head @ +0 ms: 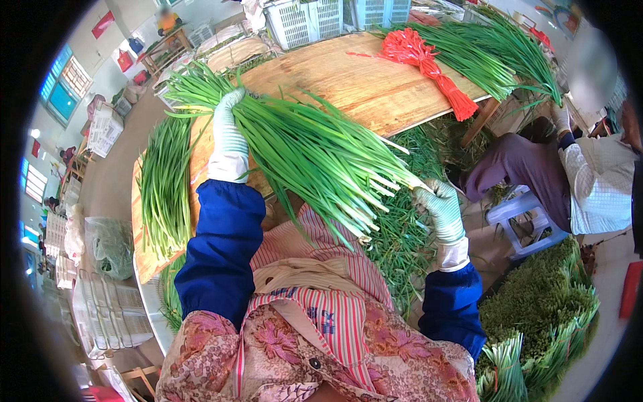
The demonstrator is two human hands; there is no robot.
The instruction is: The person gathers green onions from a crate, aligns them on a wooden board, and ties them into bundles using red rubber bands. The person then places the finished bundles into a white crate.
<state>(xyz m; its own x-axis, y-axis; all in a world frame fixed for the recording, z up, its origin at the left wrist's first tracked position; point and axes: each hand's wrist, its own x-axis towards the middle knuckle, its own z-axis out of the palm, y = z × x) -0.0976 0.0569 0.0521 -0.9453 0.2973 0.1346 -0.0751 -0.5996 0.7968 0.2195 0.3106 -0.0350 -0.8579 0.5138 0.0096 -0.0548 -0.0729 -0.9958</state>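
Note:
My left hand (231, 125), in a pale striped glove, is closed round the leafy part of a bunch of garlic chives (311, 156). The bunch slants down to the right above my lap, its white stem ends spread. At those ends my gloved right hand (439, 206) pinches a few stems. More chives (166, 186) lie on the left part of the wooden board (321, 70). A bundle of red plastic ties (427, 70) rests at the board's right, beside another pile of chives (462, 58).
A co-worker (542, 166) sits at the right by a plastic stool (527, 221). Chive trimmings (402, 241) cover the floor before me. Tied chive bundles (537, 306) stand at lower right. Plastic crates (304, 22) stand behind the board, and more crates (108, 311) at left.

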